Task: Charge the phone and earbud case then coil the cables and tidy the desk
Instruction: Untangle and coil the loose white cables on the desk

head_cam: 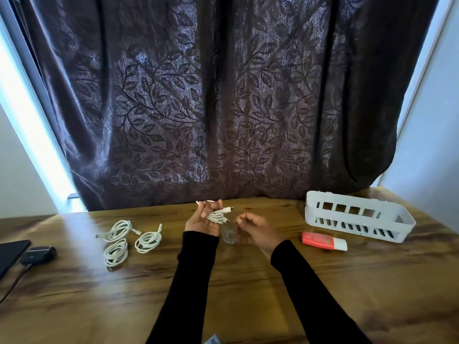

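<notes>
My left hand point(202, 220) is raised palm-up over the middle of the wooden desk point(223, 289) and grips a coiled white cable point(217, 216), whose plug sticks out to the right. My right hand point(255, 229) hovers just right of it with its fingers curled and thumb near forefinger; I see nothing held in it. A small clear object point(229, 236) lies on the desk between the hands. Three more coiled white cables point(116, 253) lie to the left. At the left edge are a dark phone point(11, 254) and a dark earbud case point(38, 254), with a black cable running from them.
A white slotted basket point(357, 217) stands at the back right of the desk. A red and white tube-like item point(324, 241) lies in front of it. A dark leaf-patterned curtain point(223, 108) hangs behind the desk. A small pale object point(212, 340) shows at the bottom edge.
</notes>
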